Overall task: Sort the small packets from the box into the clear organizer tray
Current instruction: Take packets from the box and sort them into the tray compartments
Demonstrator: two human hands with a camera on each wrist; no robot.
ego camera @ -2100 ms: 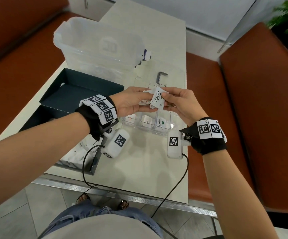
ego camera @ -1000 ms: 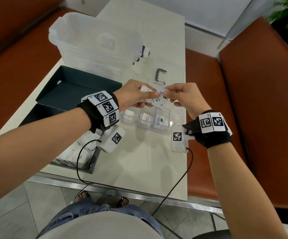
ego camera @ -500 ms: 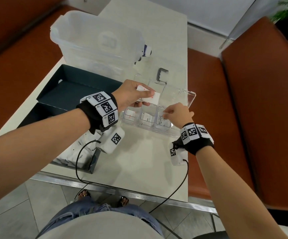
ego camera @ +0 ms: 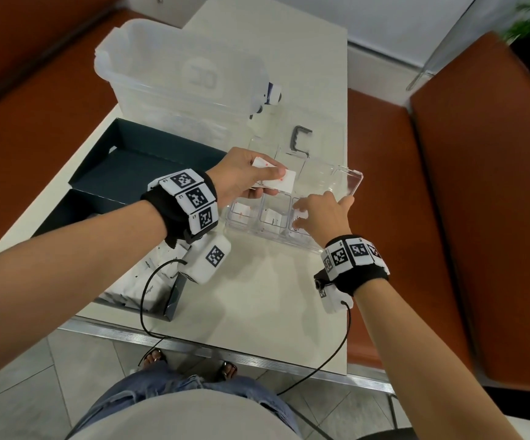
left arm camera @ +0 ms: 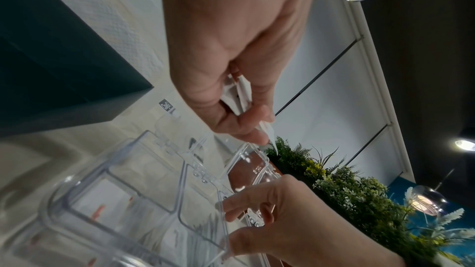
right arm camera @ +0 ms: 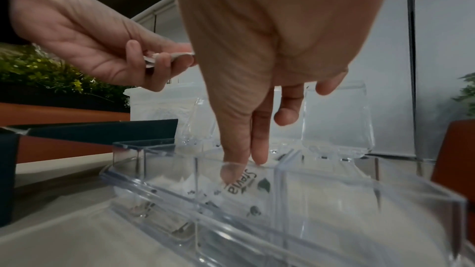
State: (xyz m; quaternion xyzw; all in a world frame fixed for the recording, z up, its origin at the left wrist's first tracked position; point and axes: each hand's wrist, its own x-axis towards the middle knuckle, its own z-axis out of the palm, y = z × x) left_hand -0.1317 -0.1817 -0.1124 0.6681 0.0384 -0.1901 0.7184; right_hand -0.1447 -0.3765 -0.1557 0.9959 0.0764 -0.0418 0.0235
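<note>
The clear organizer tray (ego camera: pixel 259 234) lies mid-table with its lid (ego camera: pixel 351 182) tipped up at the back. My left hand (ego camera: pixel 251 182) hovers over the tray's back left and pinches a few white packets with red print (ego camera: pixel 284 181) between thumb and fingers; the left wrist view shows the same packets (left arm camera: pixel 241 96). My right hand (ego camera: pixel 319 214) reaches down into the right-hand compartment, its straight thumb and forefinger pressing on a white Stevia packet (right arm camera: pixel 246 186) that lies in there. The left and middle compartments hold other packets (ego camera: pixel 271 219).
A dark box (ego camera: pixel 170 300) with more white packets stands at the front left, its dark lid (ego camera: pixel 137 166) beyond it. A large translucent bin (ego camera: pixel 178 74) sits at the back, a grey clip (ego camera: pixel 300 139) behind the tray. Orange benches flank the table.
My right hand took the Stevia packet from the bunch held by both hands and lowered it into the tray's right compartment. The left hand stays above the tray with the other packets.
</note>
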